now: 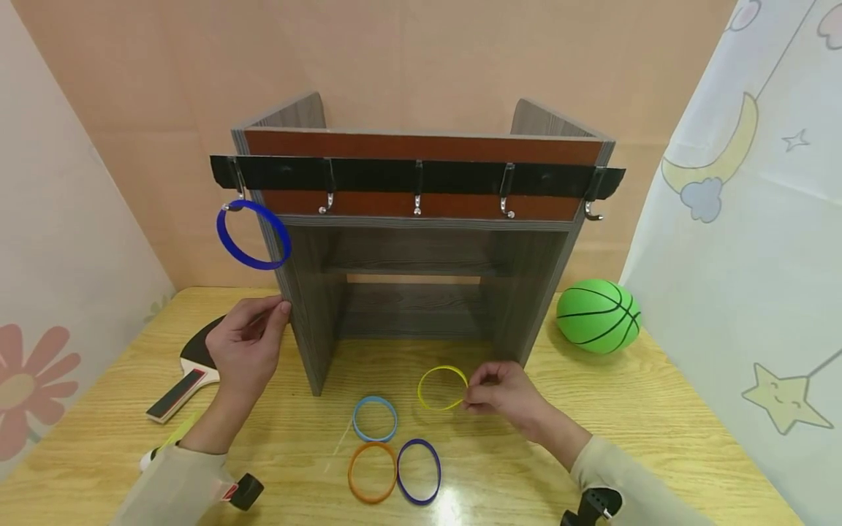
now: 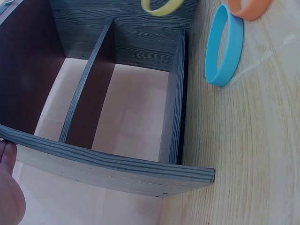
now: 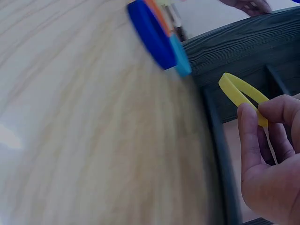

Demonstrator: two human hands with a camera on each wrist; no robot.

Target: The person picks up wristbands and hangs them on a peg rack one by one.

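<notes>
My right hand [image 1: 503, 394] pinches a thin yellow wristband [image 1: 421, 398] between thumb and fingertips, held up in front of the grey shelf unit [image 1: 305, 329]. The right wrist view shows the same yellow band [image 3: 232, 91] at my fingertips. My left hand [image 1: 250, 340] touches the outer face of the unit's left side panel, close to its front edge. A dark blue band [image 1: 286, 245] hangs from the leftmost hook on the black strip [image 1: 375, 175]. Light blue [image 1: 375, 440], orange [image 1: 372, 500] and dark blue [image 1: 419, 502] bands lie on the table close together.
Several metal hooks [image 1: 506, 204] run along the strip across the unit's front. A green ball [image 1: 598, 315] sits to the right of the unit. On the left lies a table tennis paddle [image 1: 174, 394], partly behind my left hand. Patterned cloth [image 1: 743, 292] borders the table's right.
</notes>
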